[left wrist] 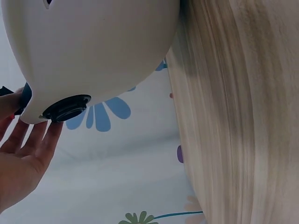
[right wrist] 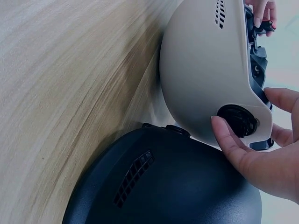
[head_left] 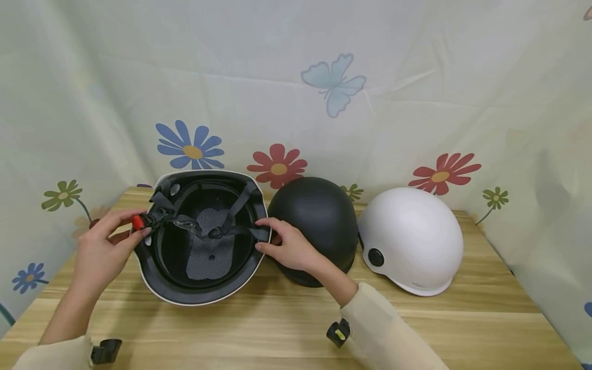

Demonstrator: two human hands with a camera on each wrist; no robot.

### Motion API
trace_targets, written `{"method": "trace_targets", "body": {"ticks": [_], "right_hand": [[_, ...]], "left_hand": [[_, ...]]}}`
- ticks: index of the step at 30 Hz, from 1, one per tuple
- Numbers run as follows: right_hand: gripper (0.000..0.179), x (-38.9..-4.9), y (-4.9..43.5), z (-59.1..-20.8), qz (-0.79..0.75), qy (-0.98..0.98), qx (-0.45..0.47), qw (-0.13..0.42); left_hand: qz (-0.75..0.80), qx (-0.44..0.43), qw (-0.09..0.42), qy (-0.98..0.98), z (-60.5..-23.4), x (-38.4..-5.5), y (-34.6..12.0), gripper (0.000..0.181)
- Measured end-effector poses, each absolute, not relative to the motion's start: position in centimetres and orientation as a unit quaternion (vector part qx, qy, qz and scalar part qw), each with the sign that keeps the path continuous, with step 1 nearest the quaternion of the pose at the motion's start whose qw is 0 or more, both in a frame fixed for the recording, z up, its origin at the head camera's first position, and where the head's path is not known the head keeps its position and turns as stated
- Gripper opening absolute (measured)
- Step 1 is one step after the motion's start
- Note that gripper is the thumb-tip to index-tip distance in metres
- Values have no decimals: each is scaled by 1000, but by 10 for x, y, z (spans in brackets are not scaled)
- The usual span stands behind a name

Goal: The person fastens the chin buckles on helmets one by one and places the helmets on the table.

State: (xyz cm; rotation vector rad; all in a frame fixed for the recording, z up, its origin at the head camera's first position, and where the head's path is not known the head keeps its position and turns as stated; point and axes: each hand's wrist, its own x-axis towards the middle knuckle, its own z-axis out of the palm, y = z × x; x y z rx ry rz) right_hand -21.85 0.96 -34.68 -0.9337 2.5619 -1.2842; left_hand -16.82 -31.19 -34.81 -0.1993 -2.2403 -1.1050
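A white helmet (head_left: 185, 296) lies upturned at the left, its black padded inside facing up. Black chin straps (head_left: 238, 205) cross its opening. At its left rim my left hand (head_left: 98, 257) holds the edge, thumb and fingers about the red buckle piece (head_left: 138, 222) and bunched strap. Fingertips of that hand reach the round black disc (left wrist: 65, 108) on the shell in the left wrist view. My right hand (head_left: 292, 247) grips the opposite rim, one finger lying on the black disc (right wrist: 236, 120) on that side.
Dome up, a black helmet (head_left: 312, 221) stands close beside the upturned one. Right of it sits another white helmet (head_left: 416, 236). All rest on a wooden table (head_left: 259, 336), with a flower-printed curtain (head_left: 259, 103) behind.
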Motion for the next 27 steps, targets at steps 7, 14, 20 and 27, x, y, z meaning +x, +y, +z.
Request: {"method": "trace_targets", "body": {"ticks": [7,14,20,27], "right_hand": [[44,-219,10,-347,-421,851,-308,64],[46,-220,10,-349,-428,847,-309,65],[48,-219,10,-348,-431,845,-309,68],[49,-220,11,-346,-432,844,-310,71]], "left_hand": [[-392,-88,330,-854,-350,-171,-312,37],[-371,-86,335,-862,-351,-172,-312,40],[-375,-82,331,-862,-352,-171,-312,40],[-386,-72,337,-856,-353,-172,-312,39]]}}
